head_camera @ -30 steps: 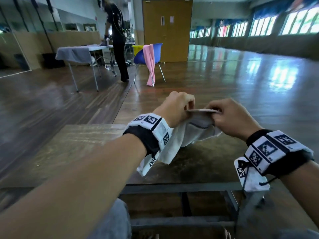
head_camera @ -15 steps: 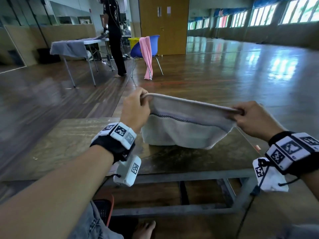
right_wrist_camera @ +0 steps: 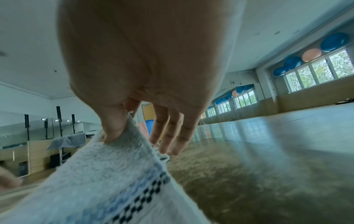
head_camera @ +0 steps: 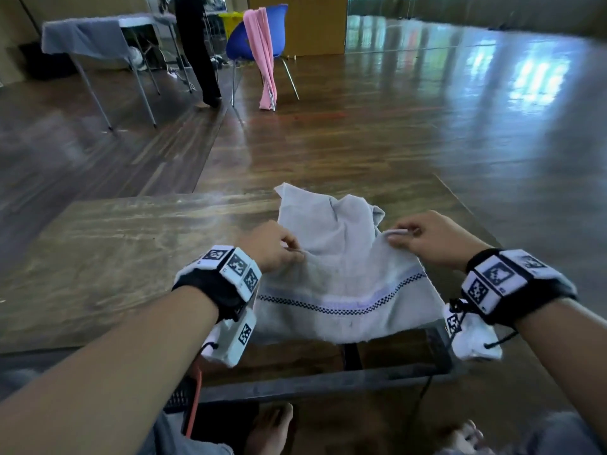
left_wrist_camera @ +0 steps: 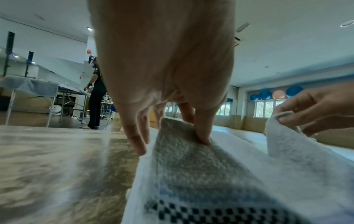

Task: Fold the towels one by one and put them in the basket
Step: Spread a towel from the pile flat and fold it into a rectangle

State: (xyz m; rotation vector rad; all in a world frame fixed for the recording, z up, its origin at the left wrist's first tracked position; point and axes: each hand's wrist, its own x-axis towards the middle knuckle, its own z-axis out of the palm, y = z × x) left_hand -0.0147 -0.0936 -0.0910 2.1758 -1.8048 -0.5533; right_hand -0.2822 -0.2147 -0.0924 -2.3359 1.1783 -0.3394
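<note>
1. Now, in the head view, the towel [head_camera: 341,277] lay spread on the counter [head_camera: 124,257] between both hands, where half a second before it had hung stretched in the air, and a second before had been bunched between close-set fists. That suggested the spreading step was nearly done and the first fold could follow. The left hand [head_camera: 272,246] pinched the towel's left edge, the right hand [head_camera: 427,239] pinched a raised bit of its right edge. Beyond the hands the far part lay rumpled; toward the person a checked band with a blue stripe crossed it, and the near hem hung over the counter edge. No basket could be identified.

2. From the left wrist, thumb and finger of the left hand [left_wrist_camera: 172,94] clamped a folded-over edge of the towel [left_wrist_camera: 210,174], the other fingers reaching down beside it. The cloth looked pale grey-white and nubbly.

3. From the right wrist, the right hand [right_wrist_camera: 138,91] nipped the towel [right_wrist_camera: 107,174] under its thumb, the remaining fingers hanging loose just past the cloth.
</note>
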